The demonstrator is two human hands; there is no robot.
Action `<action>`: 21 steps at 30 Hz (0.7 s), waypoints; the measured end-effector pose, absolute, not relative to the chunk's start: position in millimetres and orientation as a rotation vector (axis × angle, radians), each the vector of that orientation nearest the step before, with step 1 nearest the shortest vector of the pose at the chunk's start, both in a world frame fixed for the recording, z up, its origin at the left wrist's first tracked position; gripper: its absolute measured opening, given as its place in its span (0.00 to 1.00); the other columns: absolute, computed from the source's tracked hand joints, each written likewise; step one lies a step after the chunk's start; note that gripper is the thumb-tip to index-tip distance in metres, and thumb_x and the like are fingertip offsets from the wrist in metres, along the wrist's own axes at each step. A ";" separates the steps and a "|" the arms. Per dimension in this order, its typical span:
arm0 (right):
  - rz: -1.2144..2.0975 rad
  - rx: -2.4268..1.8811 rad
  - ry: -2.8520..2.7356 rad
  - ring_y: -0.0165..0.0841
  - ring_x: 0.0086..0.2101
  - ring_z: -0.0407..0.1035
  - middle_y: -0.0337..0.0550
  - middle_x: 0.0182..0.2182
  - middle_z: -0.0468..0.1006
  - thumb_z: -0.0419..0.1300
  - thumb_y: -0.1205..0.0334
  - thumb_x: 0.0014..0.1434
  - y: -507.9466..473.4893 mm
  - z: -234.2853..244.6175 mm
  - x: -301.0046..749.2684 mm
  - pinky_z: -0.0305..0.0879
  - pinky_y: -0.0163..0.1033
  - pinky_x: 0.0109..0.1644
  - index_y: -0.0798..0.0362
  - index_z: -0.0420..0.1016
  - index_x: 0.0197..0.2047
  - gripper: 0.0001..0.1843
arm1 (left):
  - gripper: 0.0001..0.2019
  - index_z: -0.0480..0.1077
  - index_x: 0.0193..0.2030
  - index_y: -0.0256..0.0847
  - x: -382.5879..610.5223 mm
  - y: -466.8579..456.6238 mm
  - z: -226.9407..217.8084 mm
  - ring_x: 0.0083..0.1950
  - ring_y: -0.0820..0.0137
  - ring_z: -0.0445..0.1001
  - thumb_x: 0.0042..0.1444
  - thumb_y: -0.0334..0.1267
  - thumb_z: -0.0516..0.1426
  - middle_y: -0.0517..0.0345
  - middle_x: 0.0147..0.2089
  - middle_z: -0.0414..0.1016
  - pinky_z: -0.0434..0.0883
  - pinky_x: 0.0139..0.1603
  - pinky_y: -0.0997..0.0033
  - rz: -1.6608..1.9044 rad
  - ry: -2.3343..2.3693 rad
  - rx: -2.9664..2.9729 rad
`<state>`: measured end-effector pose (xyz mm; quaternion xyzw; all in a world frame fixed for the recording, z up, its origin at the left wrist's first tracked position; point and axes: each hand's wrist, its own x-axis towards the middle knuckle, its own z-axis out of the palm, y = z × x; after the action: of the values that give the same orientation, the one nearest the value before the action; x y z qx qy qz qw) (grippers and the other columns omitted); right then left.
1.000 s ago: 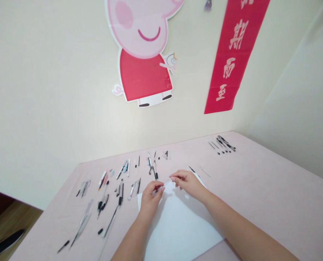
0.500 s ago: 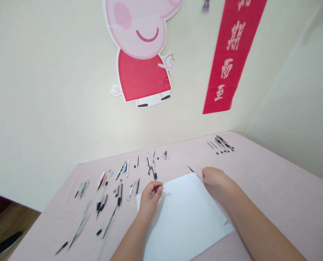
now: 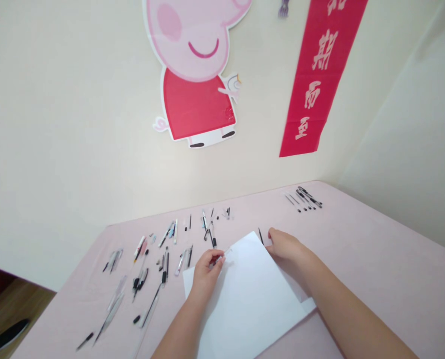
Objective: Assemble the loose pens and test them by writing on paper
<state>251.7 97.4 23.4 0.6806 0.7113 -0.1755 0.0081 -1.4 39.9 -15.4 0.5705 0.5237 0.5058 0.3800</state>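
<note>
A white sheet of paper (image 3: 256,299) lies on the table in front of me. Over its upper left part, my left hand (image 3: 206,271) pinches a thin clear pen part (image 3: 228,252), whose see-through end sticks out past the fingertips. My right hand (image 3: 287,247) is at the sheet's upper right edge, with thumb and forefinger apart. Just left of those fingertips lies a dark pen refill (image 3: 260,235), its lower end close to the paper's edge. The other fingers of my right hand are mostly hidden.
Groups of pen parts (image 3: 164,267), including barrels, caps and refills, are spread over the pink table (image 3: 387,259) on the left. A row of black pens (image 3: 309,197) and refills lies at the back right. Behind the table rises a wall (image 3: 95,124).
The paper has turned slightly, its top corner shifting left. My right hand has moved a little left and its fingers have spread. The dark refill now points more upright. My left hand stays put.
</note>
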 end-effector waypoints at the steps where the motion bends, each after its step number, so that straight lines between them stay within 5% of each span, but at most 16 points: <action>1: -0.533 2.123 2.240 0.41 0.38 0.69 0.54 0.40 0.74 0.59 0.48 0.45 96.3 24.1 249.8 0.57 0.37 0.33 0.57 0.65 0.44 0.27 | 0.08 0.72 0.33 0.39 -1.4 40.0 -15.4 0.36 0.68 0.70 0.46 0.38 0.58 0.55 0.33 0.73 0.66 0.39 0.67 1.292 1.332 1.456; 11: -0.224 2.169 2.329 0.41 0.38 0.69 0.55 0.39 0.72 0.53 0.62 0.54 87.8 18.5 227.9 0.59 0.38 0.35 0.58 0.62 0.44 0.14 | 0.08 0.72 0.33 0.39 -1.1 40.2 -14.7 0.35 0.69 0.70 0.46 0.38 0.58 0.56 0.33 0.73 0.66 0.38 0.68 1.275 1.339 1.477; 21: -0.228 2.175 2.280 0.40 0.40 0.69 0.55 0.40 0.72 0.47 0.61 0.60 95.9 12.4 231.7 0.60 0.39 0.38 0.60 0.65 0.43 0.13 | 0.07 0.72 0.33 0.39 -1.4 39.2 -15.5 0.35 0.69 0.70 0.47 0.38 0.58 0.55 0.33 0.73 0.66 0.39 0.68 1.258 1.329 1.486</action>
<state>231.7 95.9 12.4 0.6884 0.7217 -0.0720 -0.0086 -1.4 39.2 -15.5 0.5825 0.5211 0.4931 0.3821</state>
